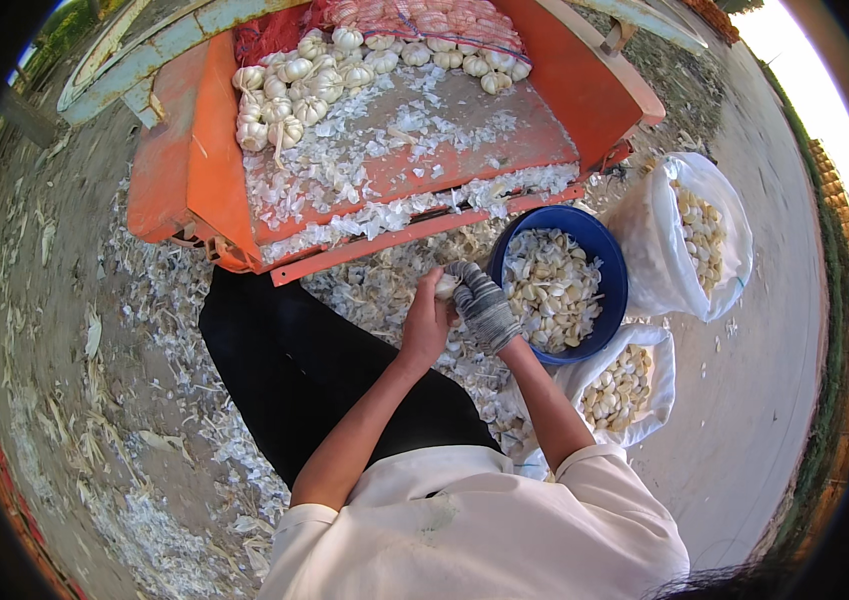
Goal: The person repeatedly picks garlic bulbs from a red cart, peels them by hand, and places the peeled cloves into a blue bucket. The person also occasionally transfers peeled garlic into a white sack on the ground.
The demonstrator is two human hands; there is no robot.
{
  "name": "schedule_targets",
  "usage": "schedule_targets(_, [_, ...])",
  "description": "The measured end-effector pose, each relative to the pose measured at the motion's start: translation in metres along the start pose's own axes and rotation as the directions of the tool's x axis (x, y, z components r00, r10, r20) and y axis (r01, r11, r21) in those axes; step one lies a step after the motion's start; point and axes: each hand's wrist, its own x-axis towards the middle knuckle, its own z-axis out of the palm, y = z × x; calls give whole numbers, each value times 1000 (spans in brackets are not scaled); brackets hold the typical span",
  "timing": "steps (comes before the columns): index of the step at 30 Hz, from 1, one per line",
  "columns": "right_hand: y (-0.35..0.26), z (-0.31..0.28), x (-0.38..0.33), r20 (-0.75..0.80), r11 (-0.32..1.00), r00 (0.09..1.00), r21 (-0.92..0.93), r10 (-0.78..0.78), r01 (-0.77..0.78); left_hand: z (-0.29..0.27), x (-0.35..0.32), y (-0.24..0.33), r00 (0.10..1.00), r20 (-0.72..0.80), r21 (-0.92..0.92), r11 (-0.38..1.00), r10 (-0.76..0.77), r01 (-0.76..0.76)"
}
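Note:
My left hand (425, 325), bare, is closed on a pale piece of garlic (446, 287). Against the same piece presses my right hand (484, 305), in a grey striped glove, its fingers bent over it. How much of the bulb is left cannot be seen behind the fingers. Just right of the gloved hand stands a blue bucket (616, 290) filled with loose garlic cloves (554, 285). Ahead of both hands, whole garlic bulbs (309, 80) are heaped on an orange metal bed (219, 150) strewn with papery skins.
A white sack (649, 240) of cloves stands beyond the bucket, and another white sack (659, 400) sits nearer me. A red mesh bag (424, 22) of bulbs lies at the back of the bed. Garlic skins (164, 540) litter the ground around my legs.

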Motion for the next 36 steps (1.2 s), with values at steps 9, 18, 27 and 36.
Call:
schedule_targets(9, [40, 16, -2, 109, 733, 979, 650, 171, -200, 2, 0, -30, 996, -29, 29, 996, 90, -89])
schedule_targets(18, [26, 2, -5, 111, 894, 986, 419, 126, -161, 2, -8, -18, 999, 19, -148, 989, 27, -24])
schedule_targets(27, [12, 6, -23, -9, 846, 992, 524, 123, -101, -10, -6, -13, 973, 179, -631, 741, -147, 228])
schedule_targets(36, [49, -99, -36, -355, 855, 929, -511, -110, -94, -18, -8, -8, 925, 354, -780, 503, -137, 373])
